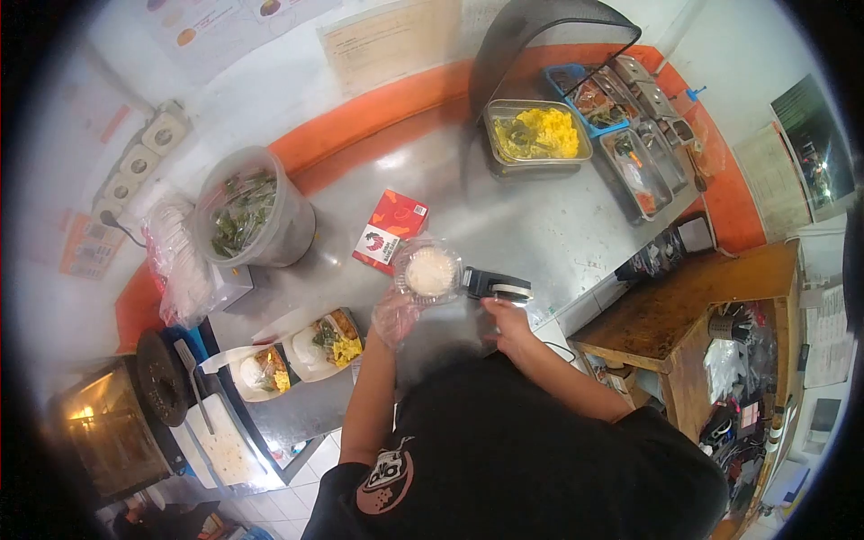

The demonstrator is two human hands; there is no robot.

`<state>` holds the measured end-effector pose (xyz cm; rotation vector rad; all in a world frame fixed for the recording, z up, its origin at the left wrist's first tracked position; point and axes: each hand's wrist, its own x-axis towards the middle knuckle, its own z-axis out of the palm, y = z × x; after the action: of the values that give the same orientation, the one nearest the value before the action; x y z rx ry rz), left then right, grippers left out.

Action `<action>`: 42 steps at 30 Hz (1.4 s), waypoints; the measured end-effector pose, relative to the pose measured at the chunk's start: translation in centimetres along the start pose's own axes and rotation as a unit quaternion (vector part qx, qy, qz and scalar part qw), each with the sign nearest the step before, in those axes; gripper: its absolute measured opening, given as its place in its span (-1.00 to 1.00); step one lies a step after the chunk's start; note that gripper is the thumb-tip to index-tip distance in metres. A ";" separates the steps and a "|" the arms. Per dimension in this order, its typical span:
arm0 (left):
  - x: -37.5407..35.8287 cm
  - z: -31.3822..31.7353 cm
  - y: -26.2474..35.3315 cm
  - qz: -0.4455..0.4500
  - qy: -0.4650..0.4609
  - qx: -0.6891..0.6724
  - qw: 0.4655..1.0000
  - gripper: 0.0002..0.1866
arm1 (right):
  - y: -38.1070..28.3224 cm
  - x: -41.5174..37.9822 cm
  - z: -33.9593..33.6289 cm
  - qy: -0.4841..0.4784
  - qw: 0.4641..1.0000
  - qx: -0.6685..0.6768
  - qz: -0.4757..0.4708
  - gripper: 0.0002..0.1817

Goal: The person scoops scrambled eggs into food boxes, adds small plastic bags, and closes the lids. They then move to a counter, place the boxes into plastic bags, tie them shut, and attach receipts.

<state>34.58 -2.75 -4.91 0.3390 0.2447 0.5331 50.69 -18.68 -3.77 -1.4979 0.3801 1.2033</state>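
Gripping the round clear plastic container [453, 263] just left of the tape dispenser [481, 283], the plastic-gloved left hand [395, 319] should hold it level; the right hand [509, 328] meets the dispenser's near edge, grip unclear.

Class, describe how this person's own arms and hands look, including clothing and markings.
Both forearms are bare below short black sleeves. The black shirt carries a pinkish, rounded print with pale lettering. Clear, crinkled plastic, perhaps a thin glove, covers the left grip; the right grip looks uncovered.
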 end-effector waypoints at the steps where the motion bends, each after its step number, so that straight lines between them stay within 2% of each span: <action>1: 0.9 -0.6 -0.4 -0.006 0.008 0.022 1.000 -0.34 | 0.0 0.1 -0.2 0.033 0.997 -0.004 -0.072 -0.88; 5: 2.7 0.3 -2.0 -0.014 0.014 0.036 0.999 -0.35 | -2.3 1.1 -1.2 -0.023 0.991 -0.032 -0.131 -0.80; 11: 2.9 -0.8 -3.9 -0.013 -0.005 0.001 1.000 -0.33 | -12.0 6.6 -1.4 -0.102 0.965 -0.082 -0.226 -0.75; 13: 2.6 1.0 -3.6 -0.011 -0.007 0.003 1.000 -0.30 | -14.5 6.4 -1.3 -0.150 0.933 -0.240 -0.222 -0.78; 14: 2.5 1.7 -3.6 -0.008 -0.007 0.004 1.000 -0.28 | -14.8 6.2 -1.3 -0.148 0.934 -0.237 -0.222 -0.78; 16: 2.2 0.8 -4.0 -0.015 0.001 0.006 1.000 -0.23 | -14.8 5.9 -1.5 -0.153 0.909 -0.342 -0.183 -0.82; 20: 1.6 0.0 -4.6 -0.009 -0.003 -0.003 1.000 -0.15 | -13.3 5.2 -3.3 -0.162 0.917 -0.339 -0.131 -0.81; 22: 1.2 -0.4 -4.6 -0.012 -0.004 -0.004 1.000 -0.15 | -13.0 4.0 -3.9 -0.117 0.944 -0.288 -0.114 -0.79; 26: 0.4 0.6 -4.5 -0.007 -0.016 -0.010 1.000 -0.14 | -12.1 3.0 -5.0 -0.123 0.937 -0.301 -0.129 -0.78; 28: -0.9 0.2 -5.0 -0.008 0.006 -0.006 1.000 -0.15 | -10.2 3.3 -5.8 -0.078 0.946 -0.278 -0.146 -0.79; 29: -1.1 0.0 -5.1 -0.008 0.023 -0.001 1.000 -0.17 | -9.5 4.1 -6.2 -0.080 0.946 -0.279 -0.144 -0.79; 31: -1.5 0.8 -5.1 0.002 0.024 -0.005 1.000 -0.17 | -8.4 5.9 -7.3 -0.140 0.968 -0.137 -0.157 -0.80; 38: -0.8 -1.4 -5.4 0.022 0.050 0.000 0.998 -0.16 | -7.2 8.3 -8.1 -0.166 0.966 -0.115 -0.159 -0.80; 41: -0.2 -0.1 -5.3 0.031 0.020 -0.012 0.999 -0.21 | -7.3 8.9 -7.7 -0.176 0.969 -0.123 -0.123 -0.82; 42: -0.1 0.6 -5.2 0.030 0.021 -0.012 0.999 -0.21 | -7.1 9.8 -7.5 -0.117 0.949 -0.259 -0.139 -0.83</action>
<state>37.02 -7.19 -6.27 0.3126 0.2691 0.6033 63.89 -19.40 -9.04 -1.7508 -0.3282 1.2897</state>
